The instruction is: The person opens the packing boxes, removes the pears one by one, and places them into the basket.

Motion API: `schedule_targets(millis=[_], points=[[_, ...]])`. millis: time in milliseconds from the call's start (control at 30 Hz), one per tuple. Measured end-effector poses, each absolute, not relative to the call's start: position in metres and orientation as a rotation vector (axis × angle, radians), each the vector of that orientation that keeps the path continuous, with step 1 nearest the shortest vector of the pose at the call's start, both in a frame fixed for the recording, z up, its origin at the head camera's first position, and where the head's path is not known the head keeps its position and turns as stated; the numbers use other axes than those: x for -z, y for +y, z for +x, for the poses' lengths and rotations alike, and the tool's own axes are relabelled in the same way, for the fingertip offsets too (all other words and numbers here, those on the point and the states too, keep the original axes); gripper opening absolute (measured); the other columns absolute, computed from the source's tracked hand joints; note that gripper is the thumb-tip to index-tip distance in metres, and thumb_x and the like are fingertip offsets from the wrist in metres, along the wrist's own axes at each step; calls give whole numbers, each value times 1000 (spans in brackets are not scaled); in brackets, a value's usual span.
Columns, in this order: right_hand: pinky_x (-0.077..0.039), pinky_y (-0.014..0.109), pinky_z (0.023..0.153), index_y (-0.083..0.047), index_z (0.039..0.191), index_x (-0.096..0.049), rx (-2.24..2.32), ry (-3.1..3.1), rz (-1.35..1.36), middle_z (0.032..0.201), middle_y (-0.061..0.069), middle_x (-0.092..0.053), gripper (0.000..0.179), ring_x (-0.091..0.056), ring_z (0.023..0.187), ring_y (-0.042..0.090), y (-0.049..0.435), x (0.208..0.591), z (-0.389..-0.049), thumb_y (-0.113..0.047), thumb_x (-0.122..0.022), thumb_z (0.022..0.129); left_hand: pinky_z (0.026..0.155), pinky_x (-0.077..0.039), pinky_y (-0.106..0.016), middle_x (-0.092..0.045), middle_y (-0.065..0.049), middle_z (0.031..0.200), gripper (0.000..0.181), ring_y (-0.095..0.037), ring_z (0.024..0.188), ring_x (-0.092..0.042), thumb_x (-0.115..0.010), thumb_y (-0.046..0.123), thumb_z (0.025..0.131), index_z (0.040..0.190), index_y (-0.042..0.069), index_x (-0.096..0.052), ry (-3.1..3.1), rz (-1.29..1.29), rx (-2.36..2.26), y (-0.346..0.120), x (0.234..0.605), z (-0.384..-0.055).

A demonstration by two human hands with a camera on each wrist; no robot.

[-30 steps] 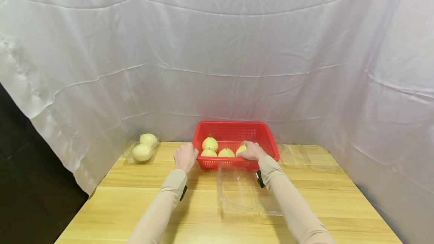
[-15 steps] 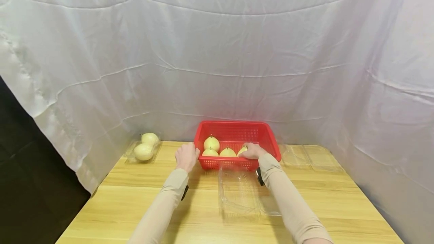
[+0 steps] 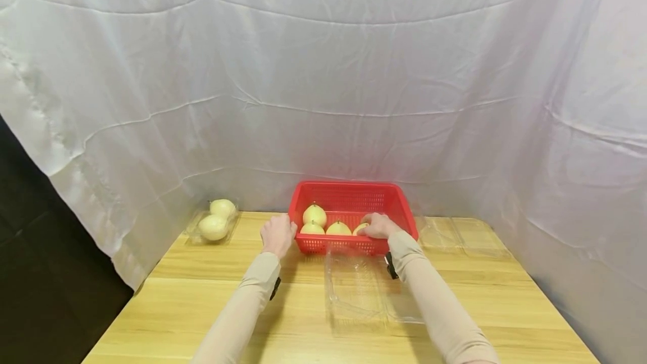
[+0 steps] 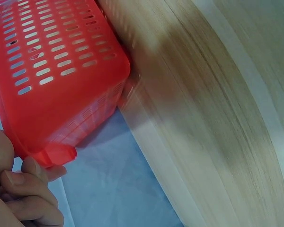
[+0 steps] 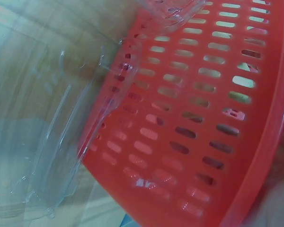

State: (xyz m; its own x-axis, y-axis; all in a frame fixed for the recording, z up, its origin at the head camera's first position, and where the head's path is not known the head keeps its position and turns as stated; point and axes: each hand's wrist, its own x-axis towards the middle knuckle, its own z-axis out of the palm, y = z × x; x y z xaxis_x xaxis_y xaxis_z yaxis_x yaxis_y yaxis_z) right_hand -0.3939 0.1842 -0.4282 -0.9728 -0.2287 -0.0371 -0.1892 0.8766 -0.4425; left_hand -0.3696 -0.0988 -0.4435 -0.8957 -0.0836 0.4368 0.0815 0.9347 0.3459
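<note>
A red slotted plastic basket (image 3: 349, 185) stands at the back of the table, with several pale yellow pears (image 3: 314, 215) inside. At its left end my left hand (image 3: 277, 235) grips the rim; in the left wrist view the curled fingers (image 4: 31, 194) hold the rim's corner lip. My right hand (image 3: 380, 226) reaches over the front rim and holds a pear (image 3: 359, 230) at the front right, partly covered by the fingers. The right wrist view shows mainly the basket's slotted wall (image 5: 194, 109); that hand's grip is hidden there.
In front of the basket lies an opened clear plastic clamshell box (image 3: 356, 288), partly under my right forearm. Another clear box (image 3: 460, 233) lies at the right. At the far left, a clear box holds two pears (image 3: 213, 227). Pale curtains (image 3: 323, 72) hang behind the table.
The pear at my right hand sits slightly lower in the basket than a second ago. My left hand stays on the rim. The whole view has shifted a little.
</note>
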Motion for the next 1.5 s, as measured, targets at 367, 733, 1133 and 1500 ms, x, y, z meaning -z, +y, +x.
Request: schedule_targets(millis=[367, 733, 1133, 1500], points=[[-44, 51, 102, -5, 124, -64, 755, 2947, -263, 122, 13, -66, 44, -59, 111, 29, 192, 432, -394, -30, -69, 89, 47, -45, -43, -57, -9, 61, 29, -34, 59, -60, -63, 18, 87, 60, 12, -55, -2611, -26, 531, -99, 445, -370], [-53, 44, 90, -6, 111, -70, 854, 3016, -398, 104, 11, -73, 26, -70, 96, 24, 201, 426, -383, -24, -65, 93, 46, -44, -41, -54, -6, 59, 29, -30, 56, -57, -62, 18, 88, 60, 12, -54, -2609, -23, 534, -99, 446, -369], [-55, 43, 83, -12, 105, -74, 812, 3195, -545, 98, 1, -74, 20, -69, 93, 18, 205, 426, -359, -23, -68, 90, 47, -45, -42, -56, -7, 61, 30, -32, 58, -58, -62, 19, 88, 60, 13, -53, -2614, -20, 543, -99, 447, -370], [-51, 30, 67, -19, 86, -73, 672, 3394, -873, 81, -9, -61, 4, -59, 76, 9, 203, 433, -329, -22, -74, 84, 49, -45, -42, -56, -7, 62, 29, -31, 59, -58, -61, 20, 89, 62, 12, -55, -2638, -18, 557, -99, 447, -371]])
